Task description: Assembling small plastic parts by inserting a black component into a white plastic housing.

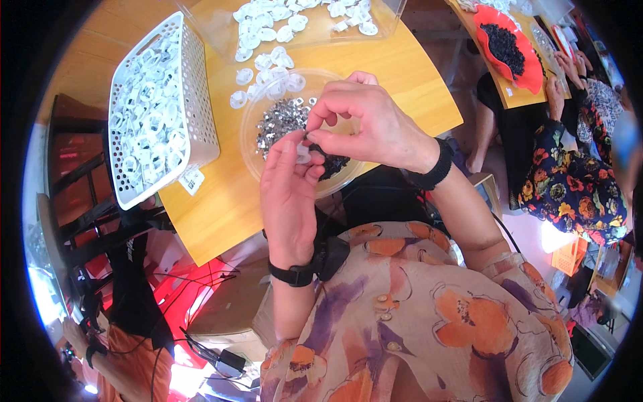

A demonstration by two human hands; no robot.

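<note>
My left hand [288,201] is closed on a small whitish plastic part [303,155], pinched between thumb and fingers. Above it, the thumb and forefinger of my right hand [372,124] press together on a tiny dark piece [307,136], which meets the white part's upper side; its exact kind is too small to tell. Both hands are over a clear round bowl [246,151]. Small shiny metal pieces [278,124] fill its left side, and black pieces [335,166] lie at its right, partly hidden by my hands.
A white perforated basket [201,110] full of white parts stands at the left of the yellow table [422,87]. Loose white parts [244,76] lie behind the bowl, near a clear tray [392,20]. At another table, a person [569,174] sits beside a red dish [531,77] of black pieces.
</note>
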